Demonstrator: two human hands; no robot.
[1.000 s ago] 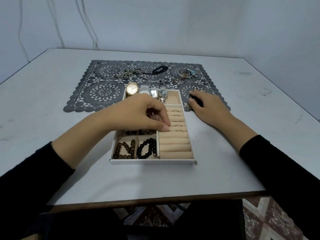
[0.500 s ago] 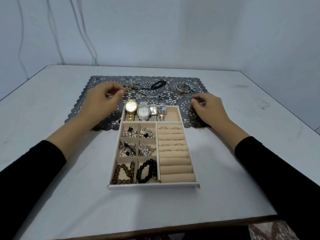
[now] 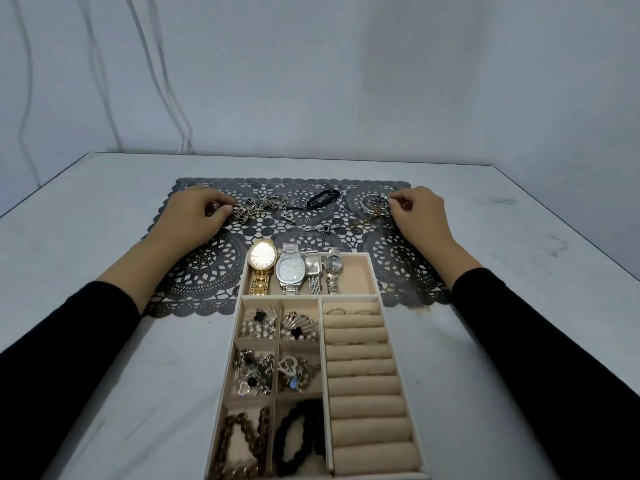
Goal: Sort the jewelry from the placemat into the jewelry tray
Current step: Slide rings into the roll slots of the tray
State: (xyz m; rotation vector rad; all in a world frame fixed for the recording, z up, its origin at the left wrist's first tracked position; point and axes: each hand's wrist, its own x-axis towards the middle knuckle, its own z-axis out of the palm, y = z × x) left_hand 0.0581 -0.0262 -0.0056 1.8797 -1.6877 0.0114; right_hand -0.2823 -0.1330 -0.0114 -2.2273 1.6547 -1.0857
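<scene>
A dark lace placemat (image 3: pixel 204 268) lies across the far half of the table. On it lie a tangle of chain jewelry (image 3: pixel 263 204), a black band (image 3: pixel 323 197), small silver pieces (image 3: pixel 320 229) and a bundle of bangles (image 3: pixel 375 206). My left hand (image 3: pixel 194 214) pinches the left end of the chain tangle. My right hand (image 3: pixel 420 211) pinches the right edge of the bangles. The beige jewelry tray (image 3: pixel 377 289) sits nearer me, holding several watches (image 3: pixel 292 270), brooches, bead bracelets (image 3: pixel 242 441) and rings on its rolls.
The white table (image 3: pixel 519 306) ends at a pale wall, where thin cables (image 3: pixel 166 98) hang at the left. The tray's front edge runs out of the bottom of the view.
My left hand left the tray and reached to the chains at the mat's far left. My right hand slid from the mat's near right to the bangles. The view shifted toward the mat.
</scene>
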